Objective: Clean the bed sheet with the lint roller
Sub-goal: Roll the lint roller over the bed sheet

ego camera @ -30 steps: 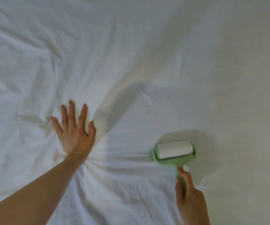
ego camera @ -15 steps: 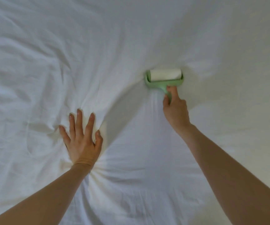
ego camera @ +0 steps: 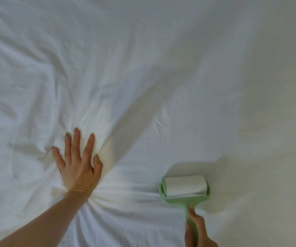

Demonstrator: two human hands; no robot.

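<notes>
Nearest the camera, the right hand (ego camera: 198, 232) is seen partly cut off by the lower edge of the view. Its fingers are curled round the green handle of the lint roller (ego camera: 185, 188), with one finger laid along the handle toward the head. The lint roller is held with its handle pointing back toward the person, and its white roll lies across the bed sheet (ego camera: 161, 68), cradled in the green frame. A soft shadow is cast on the fabric just beyond and to the right of the roll.

To the left of the lint roller, well apart from it and slightly farther away, the left hand (ego camera: 77, 166) is pressed flat on the bed sheet, fingers straight and spread, nothing gripped. Creases are gathered around this hand and fan outward from under the palm and wrist.

Beyond the lint roller, a long shadowed fold is seen running diagonally away. Farther left of the roller the fabric is rumpled; farther right it lies smoother.
</notes>
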